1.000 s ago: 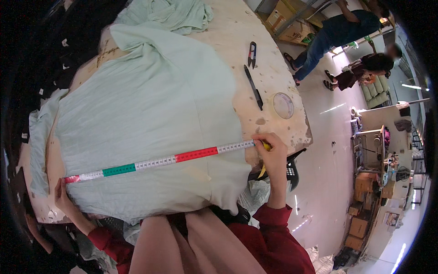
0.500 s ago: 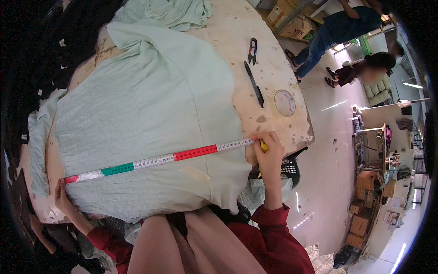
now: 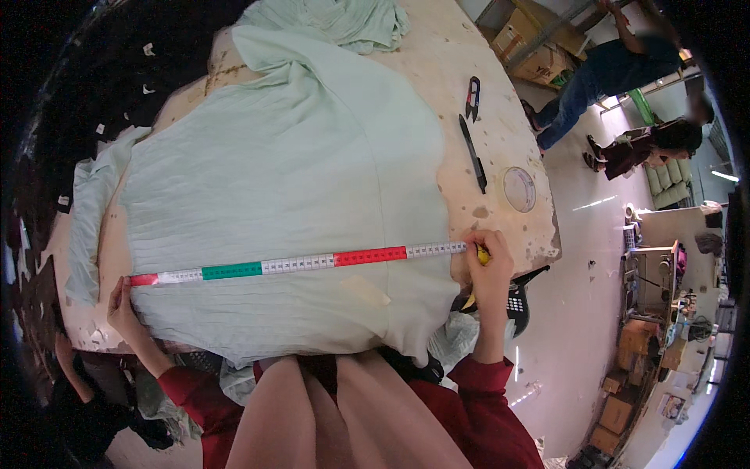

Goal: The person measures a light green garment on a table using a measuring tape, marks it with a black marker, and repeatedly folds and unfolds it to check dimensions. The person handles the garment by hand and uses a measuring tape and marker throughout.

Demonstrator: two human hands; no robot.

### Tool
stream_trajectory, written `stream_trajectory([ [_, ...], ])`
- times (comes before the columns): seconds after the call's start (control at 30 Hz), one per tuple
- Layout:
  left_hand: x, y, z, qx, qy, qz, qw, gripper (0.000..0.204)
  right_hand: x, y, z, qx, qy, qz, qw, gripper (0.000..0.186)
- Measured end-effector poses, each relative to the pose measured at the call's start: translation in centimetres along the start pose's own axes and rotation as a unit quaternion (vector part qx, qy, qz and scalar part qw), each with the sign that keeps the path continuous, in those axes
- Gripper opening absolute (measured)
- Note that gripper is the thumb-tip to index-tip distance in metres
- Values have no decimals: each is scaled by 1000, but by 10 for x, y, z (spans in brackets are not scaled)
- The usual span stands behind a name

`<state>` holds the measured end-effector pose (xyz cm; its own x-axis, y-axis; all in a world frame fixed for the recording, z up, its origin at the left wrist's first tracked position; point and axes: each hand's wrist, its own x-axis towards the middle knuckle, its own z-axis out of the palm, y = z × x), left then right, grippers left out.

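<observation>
Tape measure (image 3: 297, 266) laid across pale green fabric (image 3: 266, 172) on the counter (image 3: 508, 141). Only the viewpoint has shifted; tape and cloth keep their relation, so the span appears steady. The left hand (image 3: 127, 313) pinches the tape's red end at the fabric's left edge; the right hand (image 3: 492, 262), fingers curled, grips it beyond the right edge.

Left hand (image 3: 123, 306): thumb and fingertips pinched together near the worktop's (image 3: 508, 144) near left corner.
Right hand (image 3: 494, 256): fingers curled, thumb pressed toward them, beside the near right corner.
Left forearm (image 3: 151, 350): bare, slanting outward across the near edge.
Right forearm (image 3: 491, 332): bare, reaching almost straight forward.
Sleeves (image 3: 201, 397): dark red, ending below both wrists.
Spread: arms wide, hands well apart.
</observation>
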<state>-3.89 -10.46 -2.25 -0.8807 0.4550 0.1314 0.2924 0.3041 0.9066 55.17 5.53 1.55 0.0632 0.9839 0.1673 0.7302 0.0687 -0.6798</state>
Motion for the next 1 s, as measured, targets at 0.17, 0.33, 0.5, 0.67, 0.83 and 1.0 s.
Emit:
stream_trajectory([
  [0.17, -18, -1, -20, -39, 48, 43, 997, 30, 6, -5, -93, 220, -541, -92, 806, 16],
  [0.33, -43, 14, -74, -151, 59, -39, 986, 23, -1, -71, -48, 143, -488, -224, 831, 20],
  [0.5, -70, -44, -211, 171, -161, -61, 970, 25, 9, -107, 0, 19, -298, -322, 899, 21],
  [0.67, -85, -67, -194, 343, 15, 5, 939, 25, 3, -132, 75, -6, -168, -475, 864, 19],
  [0.83, -111, 67, -61, 216, -5, 100, 971, 24, 6, -113, 128, 100, -97, -518, 844, 20],
  [1.0, -163, 174, 77, 159, -420, 229, 863, 37, 97, -117, 77, 177, -148, -173, 957, 22],
])
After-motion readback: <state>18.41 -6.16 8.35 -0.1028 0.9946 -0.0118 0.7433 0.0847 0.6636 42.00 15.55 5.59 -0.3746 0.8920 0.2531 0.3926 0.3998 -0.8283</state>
